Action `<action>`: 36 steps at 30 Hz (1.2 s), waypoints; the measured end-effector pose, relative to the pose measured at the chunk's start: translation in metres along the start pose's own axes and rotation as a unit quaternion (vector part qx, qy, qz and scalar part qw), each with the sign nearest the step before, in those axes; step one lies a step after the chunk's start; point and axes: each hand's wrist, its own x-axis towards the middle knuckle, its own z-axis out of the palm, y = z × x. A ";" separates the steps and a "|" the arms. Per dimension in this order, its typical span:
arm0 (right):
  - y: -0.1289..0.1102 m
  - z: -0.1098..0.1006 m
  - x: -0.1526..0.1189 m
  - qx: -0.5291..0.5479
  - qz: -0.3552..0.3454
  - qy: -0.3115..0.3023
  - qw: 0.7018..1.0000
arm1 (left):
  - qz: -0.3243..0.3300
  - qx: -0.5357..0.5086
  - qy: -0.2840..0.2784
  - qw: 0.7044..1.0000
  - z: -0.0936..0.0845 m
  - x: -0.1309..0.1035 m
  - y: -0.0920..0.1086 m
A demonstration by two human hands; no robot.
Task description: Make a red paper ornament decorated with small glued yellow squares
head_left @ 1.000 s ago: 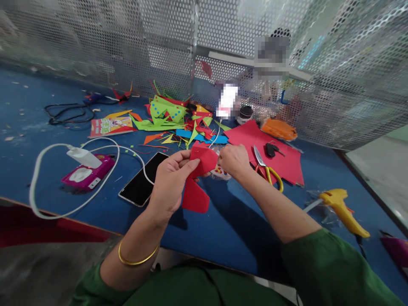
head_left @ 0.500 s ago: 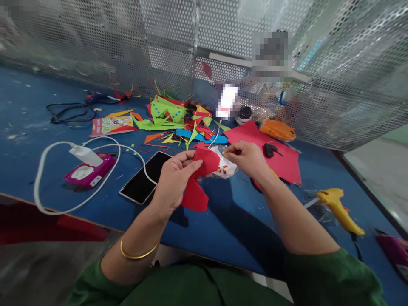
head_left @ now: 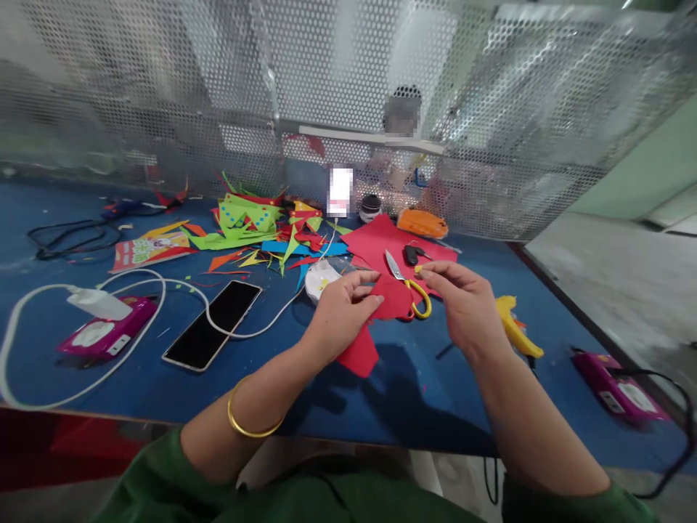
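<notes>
My left hand point(head_left: 348, 309) pinches a red paper cutout point(head_left: 393, 299) between thumb and fingers. Its lower part point(head_left: 360, 354) hangs below my palm. To the right of the cutout, my right hand point(head_left: 460, 298) is raised, its thumb and forefinger closed on a tiny yellow piece point(head_left: 418, 269). Small yellow bits lie on a white dish or bag point(head_left: 320, 282) behind my left hand. Between the hands, scissors point(head_left: 419, 299) with yellow handles lie partly over a large red sheet point(head_left: 375, 236), close to a black key fob point(head_left: 411, 254).
A black-screened phone point(head_left: 215, 327) and a purple power strip point(head_left: 109, 330) with a white cable are at left. Colourful paper scraps point(head_left: 247, 221) are heaped at the back. At right are a yellow glue gun point(head_left: 515, 327) and another purple strip point(head_left: 621, 388). A perforated metal panel point(head_left: 218, 87) stands behind.
The view has swung right. My right hand has drawn away from the white dish or bag, off to the right with the yellow piece. The scissors now show fully between my hands.
</notes>
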 end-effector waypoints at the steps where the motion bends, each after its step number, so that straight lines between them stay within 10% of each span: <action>1: 0.000 -0.005 0.000 0.003 -0.013 0.007 1.000 | 0.000 0.008 0.006 1.000 0.003 0.005 -0.002; 18: 0.023 0.002 -0.023 -0.197 -0.194 -0.099 0.956 | -0.037 0.083 0.034 0.995 0.002 0.016 -0.024; 36: 0.024 0.003 -0.028 -0.242 -0.194 -0.113 0.944 | -0.006 0.135 0.028 0.990 0.002 0.014 -0.027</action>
